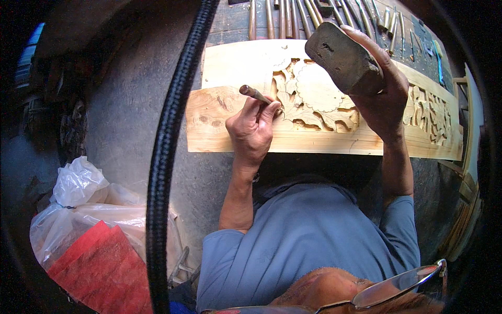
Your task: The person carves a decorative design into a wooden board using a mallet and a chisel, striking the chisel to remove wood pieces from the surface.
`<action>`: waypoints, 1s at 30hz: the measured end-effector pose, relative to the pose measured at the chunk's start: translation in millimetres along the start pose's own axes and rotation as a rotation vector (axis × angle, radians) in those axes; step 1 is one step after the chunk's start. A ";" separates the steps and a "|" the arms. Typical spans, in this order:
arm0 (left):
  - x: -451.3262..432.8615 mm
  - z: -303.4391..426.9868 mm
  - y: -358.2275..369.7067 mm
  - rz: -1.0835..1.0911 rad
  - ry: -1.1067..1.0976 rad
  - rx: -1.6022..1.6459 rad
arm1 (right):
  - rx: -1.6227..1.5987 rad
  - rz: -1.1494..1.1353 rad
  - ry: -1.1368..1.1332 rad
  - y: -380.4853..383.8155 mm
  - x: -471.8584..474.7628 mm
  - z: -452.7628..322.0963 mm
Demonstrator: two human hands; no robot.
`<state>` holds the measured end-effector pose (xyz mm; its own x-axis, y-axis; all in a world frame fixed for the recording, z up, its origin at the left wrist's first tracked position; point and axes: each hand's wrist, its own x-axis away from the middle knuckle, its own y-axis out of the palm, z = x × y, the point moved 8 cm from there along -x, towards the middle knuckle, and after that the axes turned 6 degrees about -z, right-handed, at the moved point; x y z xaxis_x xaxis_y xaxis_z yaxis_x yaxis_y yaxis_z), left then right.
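My left hand grips a wood-carving chisel, its handle tilted up to the left and its lower end at the edge of the carved pattern. The fingers hide most of the blade. In my right hand is a dark, worn block, apparently a wooden mallet head, raised above the board and covering part of it. Beneath both hands lies a long pale wooden board. Leaf-like shapes, a scalloped outline and cut-out hollows mark its middle; more pierced carving shows at its right end.
Several chisels and gouges lie in a row along the far side of the bench. A blue-handled brush is at the far right. A plastic bag and red sheet material sit at lower left. A black braided cord crosses the view.
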<state>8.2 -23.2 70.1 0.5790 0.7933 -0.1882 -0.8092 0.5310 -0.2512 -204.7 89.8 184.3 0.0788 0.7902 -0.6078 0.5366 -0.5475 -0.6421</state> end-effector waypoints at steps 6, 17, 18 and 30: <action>0.9 5.6 1.6 0.011 0.072 -0.100 | -0.041 0.004 -0.062 -0.8 -9.8 -10.7; 6.6 16.8 4.8 0.024 0.373 -0.490 | 0.492 -0.250 -0.242 19.0 -46.8 -66.3; 4.9 18.9 6.0 0.022 0.324 -0.409 | 0.519 -0.196 -0.223 19.5 -49.2 -64.4; 7.2 -10.3 -6.6 0.164 0.040 -0.024 | -0.169 0.038 -0.120 -0.1 -31.4 -29.7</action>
<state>18.8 -24.1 60.6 0.4430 0.8559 -0.2666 -0.8910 0.3874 -0.2368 -182.3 73.3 217.3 0.0060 0.7257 -0.6880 0.6694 -0.5140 -0.5363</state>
